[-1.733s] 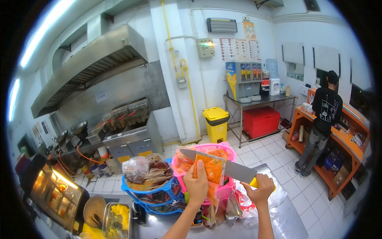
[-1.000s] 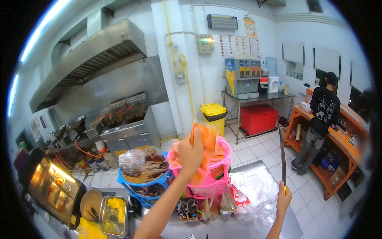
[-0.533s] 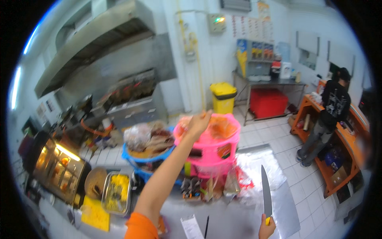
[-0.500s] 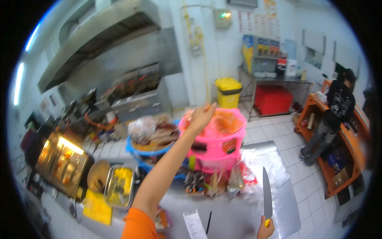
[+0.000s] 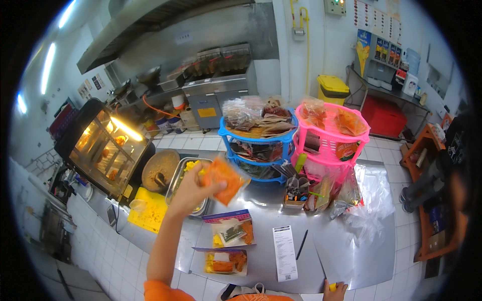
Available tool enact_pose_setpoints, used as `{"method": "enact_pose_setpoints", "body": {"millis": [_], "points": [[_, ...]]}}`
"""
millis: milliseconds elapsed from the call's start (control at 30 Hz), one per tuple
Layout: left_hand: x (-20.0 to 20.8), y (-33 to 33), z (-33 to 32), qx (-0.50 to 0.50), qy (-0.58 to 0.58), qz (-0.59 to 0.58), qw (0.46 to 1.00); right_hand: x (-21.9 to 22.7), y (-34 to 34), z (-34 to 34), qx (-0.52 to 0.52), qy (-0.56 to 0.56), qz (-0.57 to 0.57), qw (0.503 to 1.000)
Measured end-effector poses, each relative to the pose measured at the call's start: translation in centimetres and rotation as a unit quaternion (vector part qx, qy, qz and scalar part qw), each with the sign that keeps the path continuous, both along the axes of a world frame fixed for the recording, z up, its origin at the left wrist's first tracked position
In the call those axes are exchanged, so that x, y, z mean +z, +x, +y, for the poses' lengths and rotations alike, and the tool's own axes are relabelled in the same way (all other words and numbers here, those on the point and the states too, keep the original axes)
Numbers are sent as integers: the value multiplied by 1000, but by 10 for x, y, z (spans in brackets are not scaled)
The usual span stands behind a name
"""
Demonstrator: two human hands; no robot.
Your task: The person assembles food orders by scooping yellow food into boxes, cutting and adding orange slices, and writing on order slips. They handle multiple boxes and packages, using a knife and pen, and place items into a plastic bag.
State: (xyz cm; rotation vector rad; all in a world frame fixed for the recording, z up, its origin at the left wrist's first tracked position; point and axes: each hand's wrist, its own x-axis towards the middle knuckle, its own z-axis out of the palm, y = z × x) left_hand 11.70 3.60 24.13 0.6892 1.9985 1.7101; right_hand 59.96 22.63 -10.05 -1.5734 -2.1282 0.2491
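My left hand (image 5: 187,194) is closed on a clear plastic packet of orange sauce or food (image 5: 226,181), raised above the steel table (image 5: 271,213). Below it stand two open meal boxes, one (image 5: 232,215) with a small dark-filled packet among its food, the other (image 5: 202,261) with fried pieces and yellow bits. At the table's near edge, my right hand (image 5: 335,292) grips the yellow handle of a knife (image 5: 321,263); its blade points away from me, barely distinct from the steel. A printed receipt (image 5: 284,256) and a black pen (image 5: 302,244) lie between the hands.
Stacked blue baskets (image 5: 241,138) and pink baskets (image 5: 329,134) with bagged goods stand across the table. To the left are a metal tray of yellow food (image 5: 175,176), a round bowl (image 5: 159,168), a yellow board (image 5: 145,213) and a lit warming cabinet (image 5: 108,150). Another person (image 5: 432,175) stands far right.
My left hand has come back from the pink basket leftward with the orange packet. My right hand has lowered the knife toward the table's near edge. The view has turned left and down.
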Motion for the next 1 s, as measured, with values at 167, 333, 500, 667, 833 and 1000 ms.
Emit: {"method": "enact_pose_setpoints", "body": {"millis": [167,333,500,667,833,1000], "points": [[-92,7,-70,-30,-5,-81,996,3,-28,-8,-27,-10,-12,999],[-156,9,-90,-24,-34,-87,995,16,-64,-33,-156,12,-82,984],[-194,-2,-94,-75,-63,-131,987,29,-112,-64,-125,40,-24,991],[-249,-9,-85,-183,-124,-102,970,39,-150,-101,-77,14,22,997],[-261,-13,-94,-164,-267,47,948,59,-171,-131,-79,11,81,994],[-220,6,-151,-16,-206,38,978,93,-214,-127,32,4,152,988]]}}
